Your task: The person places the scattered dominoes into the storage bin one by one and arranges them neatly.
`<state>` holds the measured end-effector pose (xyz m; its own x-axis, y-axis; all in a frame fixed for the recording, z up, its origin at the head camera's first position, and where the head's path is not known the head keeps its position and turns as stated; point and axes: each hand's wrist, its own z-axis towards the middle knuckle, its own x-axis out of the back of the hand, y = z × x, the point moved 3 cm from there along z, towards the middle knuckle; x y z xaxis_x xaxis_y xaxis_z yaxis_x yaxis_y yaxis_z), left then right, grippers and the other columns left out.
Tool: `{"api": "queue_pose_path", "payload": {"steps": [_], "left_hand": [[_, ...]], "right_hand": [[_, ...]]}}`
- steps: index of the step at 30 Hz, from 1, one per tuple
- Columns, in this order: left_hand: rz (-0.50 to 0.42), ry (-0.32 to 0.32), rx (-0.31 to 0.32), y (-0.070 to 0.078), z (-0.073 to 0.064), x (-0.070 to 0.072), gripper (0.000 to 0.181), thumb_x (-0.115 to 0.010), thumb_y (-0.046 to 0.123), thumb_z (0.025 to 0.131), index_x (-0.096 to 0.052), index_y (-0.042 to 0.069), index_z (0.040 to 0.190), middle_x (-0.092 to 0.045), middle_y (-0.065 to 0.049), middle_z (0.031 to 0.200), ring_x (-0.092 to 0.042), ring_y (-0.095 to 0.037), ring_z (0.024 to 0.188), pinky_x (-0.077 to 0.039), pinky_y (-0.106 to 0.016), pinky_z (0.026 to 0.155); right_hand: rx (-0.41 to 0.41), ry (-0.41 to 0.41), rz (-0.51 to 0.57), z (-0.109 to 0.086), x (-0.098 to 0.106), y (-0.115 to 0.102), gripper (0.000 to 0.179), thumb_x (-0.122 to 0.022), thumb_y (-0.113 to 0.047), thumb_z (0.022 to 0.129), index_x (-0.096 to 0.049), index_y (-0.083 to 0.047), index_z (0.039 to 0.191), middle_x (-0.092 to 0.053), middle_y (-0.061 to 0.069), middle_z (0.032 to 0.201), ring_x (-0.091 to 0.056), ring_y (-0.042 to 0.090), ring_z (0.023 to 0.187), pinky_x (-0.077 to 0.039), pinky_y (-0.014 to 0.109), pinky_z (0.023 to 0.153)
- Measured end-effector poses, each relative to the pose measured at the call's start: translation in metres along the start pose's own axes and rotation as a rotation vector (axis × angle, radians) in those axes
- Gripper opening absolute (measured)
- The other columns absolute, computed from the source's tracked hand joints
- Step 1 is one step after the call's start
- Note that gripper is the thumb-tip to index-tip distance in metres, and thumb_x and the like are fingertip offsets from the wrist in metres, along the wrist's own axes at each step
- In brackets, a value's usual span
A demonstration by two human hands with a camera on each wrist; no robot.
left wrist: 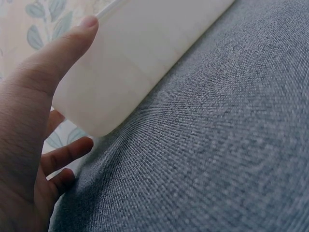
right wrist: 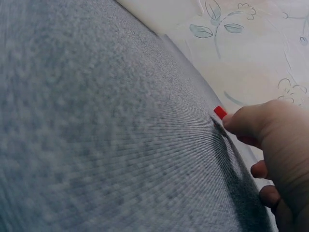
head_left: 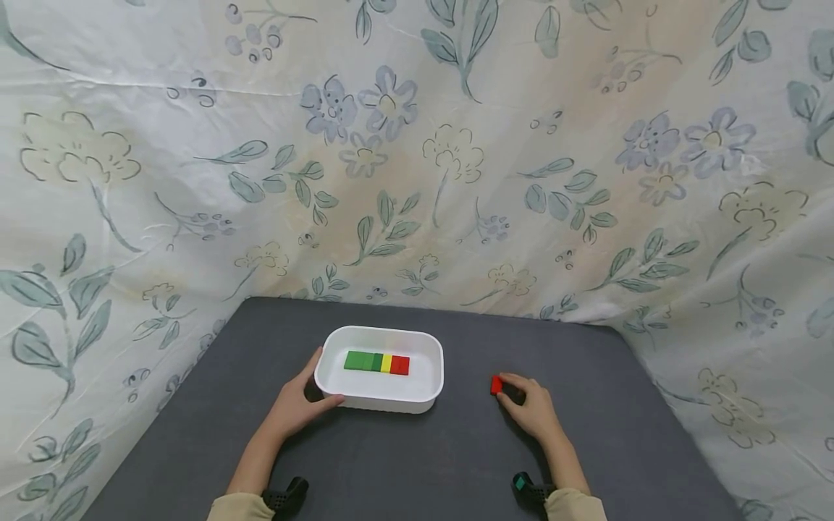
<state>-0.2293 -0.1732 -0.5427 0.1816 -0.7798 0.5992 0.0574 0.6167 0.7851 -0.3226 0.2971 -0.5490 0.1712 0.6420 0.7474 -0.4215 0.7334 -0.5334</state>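
Observation:
A white rectangular plastic tub (head_left: 426,365) with rounded corners stands left of centre. In it lies a row of small flat blocks: green (head_left: 357,360), darker green (head_left: 377,362), yellow (head_left: 386,364) and red (head_left: 400,365), side by side. My left hand (head_left: 293,411) grips the tub's near left corner, thumb along the front wall and fingers at the left side. To the right of the tub, my right hand (head_left: 534,411) pinches a small red block (head_left: 496,385) between thumb and fingers, at or just over the table. The right wrist view shows only one end of this red block (right wrist: 220,112).
Dark grey cloth covers the table (head_left: 417,463). A pale floral curtain (head_left: 417,159) hangs behind the table and along both sides. Each wrist wears a black strap device, one at the left (head_left: 287,498) and one at the right (head_left: 531,490).

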Motion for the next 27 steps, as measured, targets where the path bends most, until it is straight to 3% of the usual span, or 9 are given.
{"api": "queue_pose_path", "payload": {"steps": [5,11,16,27], "left_hand": [[-0.003,0.001,-0.003,-0.002,-0.002,0.001,0.123,-0.089,0.057,0.081,-0.017,0.013,0.172,-0.025,-0.014,0.175,-0.025,-0.042,0.16,-0.023,-0.07,0.123],[-0.008,0.0,-0.006,-0.003,-0.004,0.002,0.123,-0.089,0.057,0.081,-0.017,0.014,0.172,-0.026,-0.015,0.175,-0.026,-0.042,0.16,-0.023,-0.071,0.123],[-0.004,0.003,-0.014,-0.004,-0.003,0.002,0.122,-0.089,0.058,0.081,-0.018,0.015,0.172,-0.028,-0.014,0.174,-0.027,-0.042,0.159,-0.023,-0.071,0.123],[-0.018,0.007,-0.022,-0.006,-0.003,0.002,0.123,-0.09,0.057,0.08,-0.019,0.015,0.171,-0.029,-0.014,0.174,-0.028,-0.042,0.159,-0.024,-0.071,0.123]], "right_hand": [[0.016,0.028,0.008,-0.001,0.006,-0.007,0.04,-0.084,-0.016,0.092,-0.077,-0.008,0.13,-0.074,0.017,0.131,-0.062,0.023,0.086,-0.051,0.039,0.074],[0.036,0.108,0.016,-0.002,0.021,-0.018,0.041,-0.086,-0.014,0.09,-0.077,-0.008,0.13,-0.074,0.017,0.13,-0.051,0.016,0.075,-0.037,0.028,0.059],[0.06,0.164,0.005,-0.002,0.03,-0.027,0.04,-0.086,-0.013,0.09,-0.077,-0.009,0.129,-0.075,0.015,0.128,-0.053,0.014,0.078,-0.039,0.026,0.058],[0.098,0.175,0.028,0.013,0.038,-0.046,0.043,-0.085,-0.014,0.092,-0.075,-0.01,0.133,-0.073,0.015,0.134,-0.059,0.028,0.083,-0.04,0.028,0.059]]}}
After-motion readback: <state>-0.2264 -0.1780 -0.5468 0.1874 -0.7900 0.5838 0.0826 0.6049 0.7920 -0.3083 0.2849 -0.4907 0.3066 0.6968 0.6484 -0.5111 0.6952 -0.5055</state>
